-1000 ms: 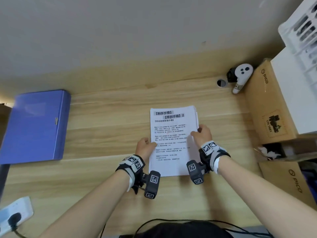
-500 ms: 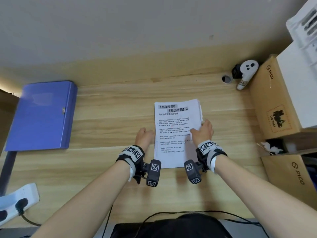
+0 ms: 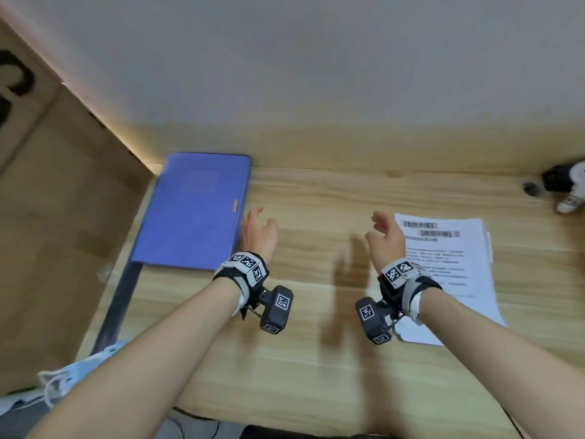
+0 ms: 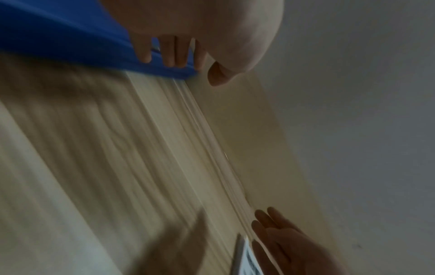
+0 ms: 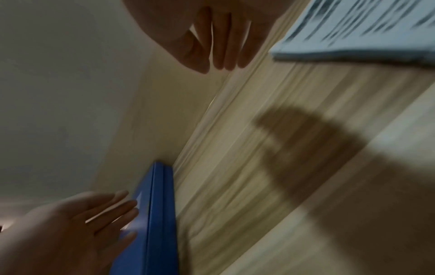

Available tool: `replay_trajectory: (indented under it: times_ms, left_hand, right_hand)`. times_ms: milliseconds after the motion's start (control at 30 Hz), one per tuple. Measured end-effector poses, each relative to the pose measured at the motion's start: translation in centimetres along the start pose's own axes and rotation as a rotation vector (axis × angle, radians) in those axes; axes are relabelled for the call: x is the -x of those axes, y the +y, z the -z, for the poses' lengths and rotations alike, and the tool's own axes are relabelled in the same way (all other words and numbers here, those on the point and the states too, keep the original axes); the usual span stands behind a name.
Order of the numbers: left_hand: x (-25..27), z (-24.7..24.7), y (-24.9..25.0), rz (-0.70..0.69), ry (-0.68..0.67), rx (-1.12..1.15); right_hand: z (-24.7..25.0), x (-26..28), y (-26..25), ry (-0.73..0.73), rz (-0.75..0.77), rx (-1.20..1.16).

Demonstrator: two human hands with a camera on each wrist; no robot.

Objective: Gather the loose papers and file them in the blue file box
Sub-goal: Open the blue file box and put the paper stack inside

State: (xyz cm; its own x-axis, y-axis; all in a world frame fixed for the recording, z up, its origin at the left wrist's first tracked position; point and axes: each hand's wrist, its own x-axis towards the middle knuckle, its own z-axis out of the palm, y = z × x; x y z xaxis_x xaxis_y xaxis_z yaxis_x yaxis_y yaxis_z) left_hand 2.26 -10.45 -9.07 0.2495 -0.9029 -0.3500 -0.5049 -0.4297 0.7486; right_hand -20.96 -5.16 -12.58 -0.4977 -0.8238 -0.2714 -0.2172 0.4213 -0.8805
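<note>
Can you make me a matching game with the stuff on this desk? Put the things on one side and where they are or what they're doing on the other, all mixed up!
Things:
1. blue file box
2. stack of papers
3. left hand
4. white controller

Places or states:
A. far right edge of the desk
B. open, right beside the box's latch edge
C. lying shut at the desk's left end
D. lying flat, just right of the right hand

Pairs: 1-C, 2-D, 3-B, 4-A

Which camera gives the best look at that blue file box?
The head view: the blue file box lies closed and flat on the desk, whole lid visible. The right wrist view shows only its blurred edge; the left wrist view shows just a blurred blue corner behind the left hand's fingers.
</note>
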Motion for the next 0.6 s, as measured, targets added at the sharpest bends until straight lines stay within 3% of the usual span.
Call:
replay_trajectory:
  times_ms: [267,400,500,600]
  left_hand:
    - [-7.6,9.6,-6.0,0.030,0.076,-0.037]
    - [-11.2,13.4,-9.1,0.048,0.124,-0.202]
    - [-12.9,15.7,-11.3,0.130,0.145,-0.364]
    - [-13.7,16.9,-12.6,0.222,0.147,-0.355]
  right_hand:
    - [-13.8,1.0,-3.6,-0.243,-0.022,-0.023]
    - [-19.4,1.2,-4.1,-0.361,-0.036,-0.003]
    - [-22.9,1.7,-4.4,-0.461,-0.076,0.041]
    - [-25.6,2.7,-4.9,-0.550,-0.155,0.024]
